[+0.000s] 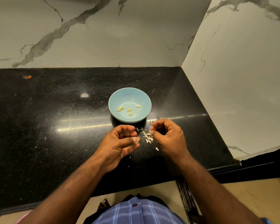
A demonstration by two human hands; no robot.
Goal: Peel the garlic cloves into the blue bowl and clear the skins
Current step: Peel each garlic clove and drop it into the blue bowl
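- Nearest the camera, a checked blue shirt [136, 212] and two bare forearms reach out over the edge of a black granite counter [55, 126].
- The left hand [120, 143] curls inward, thumb and forefinger pinching a small pale garlic clove [137, 141] at the fingertips; whether any skin remains on it is too small to tell.
- The right hand [166, 135] sits just beside it, fingers bent, thumb and forefinger pinching what looks like a thin flake of skin [151, 122]. The grip is narrow.
- Between and just beyond the hands lies a loose pile of papery skins [146, 135] on the counter, with stray flakes [157, 149] scattered nearer the counter's edge.
- Farther on, the blue bowl [129, 94] stands just past the pile, holding five peeled cloves [128, 110] in its bottom.
- At the far side, marble-veined walls [103, 38] meet in a corner to the right.
- Risks, as judged from here: the light skins could drift into the bowl, which stands so near the pile, if a hand sweeps past; the small clove could slip from the pinch and roll off; the scattered flakes near the edge could be missed in the clearing or fall to the floor.
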